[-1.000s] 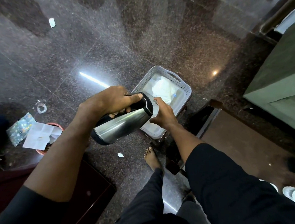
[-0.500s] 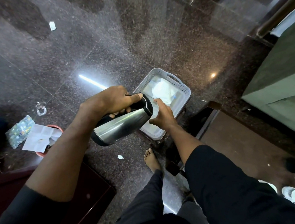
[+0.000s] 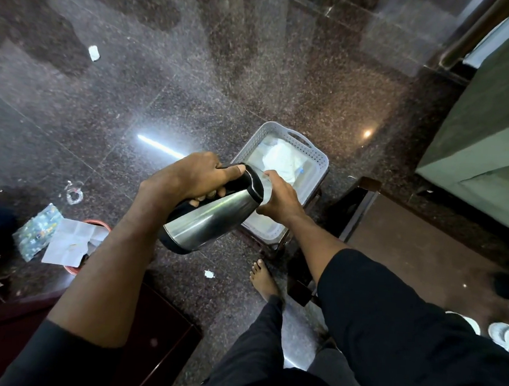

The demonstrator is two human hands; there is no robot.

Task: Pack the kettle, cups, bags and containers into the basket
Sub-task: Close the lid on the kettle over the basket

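Observation:
A steel kettle (image 3: 211, 219) with a black handle and rim lies tilted in the air, mouth toward the basket. My left hand (image 3: 193, 175) grips its handle. My right hand (image 3: 280, 198) is closed around a clear cup (image 3: 267, 191) held against the kettle's mouth; most of the cup is hidden. Below and behind them stands the pale grey perforated basket (image 3: 312, 154) on a low dark stool, with a white bag (image 3: 280, 161) lying inside. White cups (image 3: 508, 336) sit at the lower right edge, partly hidden by my sleeve.
On the granite floor at left are a red bowl (image 3: 99, 225) covered by white paper (image 3: 70, 238) and a patterned packet (image 3: 36, 230). My bare foot (image 3: 262, 278) stands near the stool. A brown table (image 3: 426, 260) and a green-covered block (image 3: 498, 137) are at right.
Both hands, the kettle and the cup stay in nearly the same pose over the basket; only the view shifts slightly.

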